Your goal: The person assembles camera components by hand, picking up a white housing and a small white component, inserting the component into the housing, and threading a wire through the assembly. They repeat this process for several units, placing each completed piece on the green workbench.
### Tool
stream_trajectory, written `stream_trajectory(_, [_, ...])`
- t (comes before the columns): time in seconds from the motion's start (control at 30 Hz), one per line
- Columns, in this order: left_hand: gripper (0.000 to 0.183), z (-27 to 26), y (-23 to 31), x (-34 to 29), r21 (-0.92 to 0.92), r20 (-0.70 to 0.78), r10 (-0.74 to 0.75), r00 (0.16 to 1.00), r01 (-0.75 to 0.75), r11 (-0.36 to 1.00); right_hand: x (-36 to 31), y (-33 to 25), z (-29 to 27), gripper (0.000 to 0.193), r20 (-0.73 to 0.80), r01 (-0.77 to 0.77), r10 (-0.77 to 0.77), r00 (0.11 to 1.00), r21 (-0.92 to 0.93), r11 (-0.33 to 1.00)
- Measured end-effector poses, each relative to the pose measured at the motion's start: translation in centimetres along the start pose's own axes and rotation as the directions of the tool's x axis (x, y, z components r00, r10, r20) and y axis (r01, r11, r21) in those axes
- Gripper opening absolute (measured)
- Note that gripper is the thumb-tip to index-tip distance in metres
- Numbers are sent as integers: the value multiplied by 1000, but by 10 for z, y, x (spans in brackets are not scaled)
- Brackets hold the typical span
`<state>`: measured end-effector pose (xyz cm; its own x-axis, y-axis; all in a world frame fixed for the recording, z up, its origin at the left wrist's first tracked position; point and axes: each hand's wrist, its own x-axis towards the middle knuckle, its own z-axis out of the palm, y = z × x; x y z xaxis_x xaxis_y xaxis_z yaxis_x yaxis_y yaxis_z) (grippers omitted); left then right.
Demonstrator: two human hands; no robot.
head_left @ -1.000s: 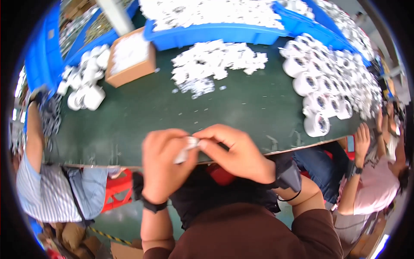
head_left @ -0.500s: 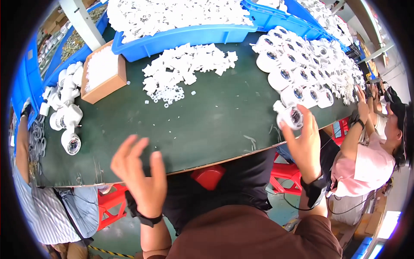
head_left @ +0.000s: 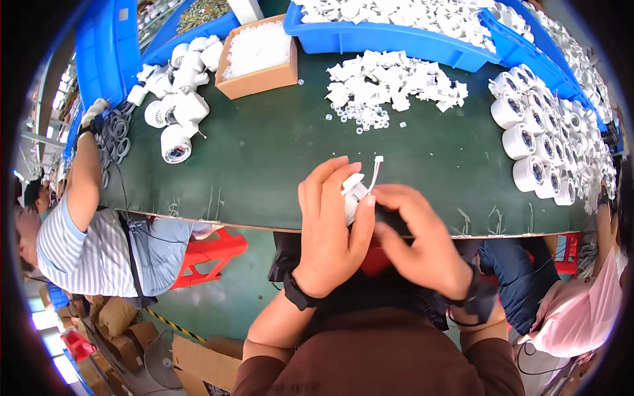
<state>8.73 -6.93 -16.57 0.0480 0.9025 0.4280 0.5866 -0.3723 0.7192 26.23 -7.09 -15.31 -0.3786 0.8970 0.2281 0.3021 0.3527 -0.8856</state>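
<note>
My left hand point(head_left: 328, 234) is closed around a small white plastic housing point(head_left: 354, 193) above the near edge of the table. A short thin cable point(head_left: 374, 175) rises from the housing and ends in a small white connector point(head_left: 378, 159). My right hand point(head_left: 422, 244) is just to the right, slightly blurred, thumb and forefinger apart. Its forefinger tip is close to the base of the cable; whether it touches cannot be told. The palm of my left hand hides most of the housing.
Beyond my hands lie loose white clips point(head_left: 396, 79) and small clear rings point(head_left: 360, 117). Round white housings stand in rows point(head_left: 528, 173) at right and in a cluster point(head_left: 177, 145) at left. A cardboard box point(head_left: 257, 82) and blue bins point(head_left: 396, 45) line the back. Co-workers sit either side.
The white housing has gone from my right hand to my left, coming from beside the right-hand rows to the front of me. Both hands have come together, and the view has turned left.
</note>
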Motion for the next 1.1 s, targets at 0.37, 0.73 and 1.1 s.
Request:
stream_trajectory(0.37, [35,-4,-5,8,34,-15,142,990,-141,989,38,-20,-12,11,23,-153,167,986,541,827])
stream_trajectory(0.73, [14,-7,0,6,-130,-23,-37,999,34,991,29,-3,13,7,-92,-193,248,964,398,897])
stream_trajectory(1.1, [8,-11,-2,6,-141,-34,-12,999,7,990,68,30,-40,11,-126,-137,132,983,-34,990])
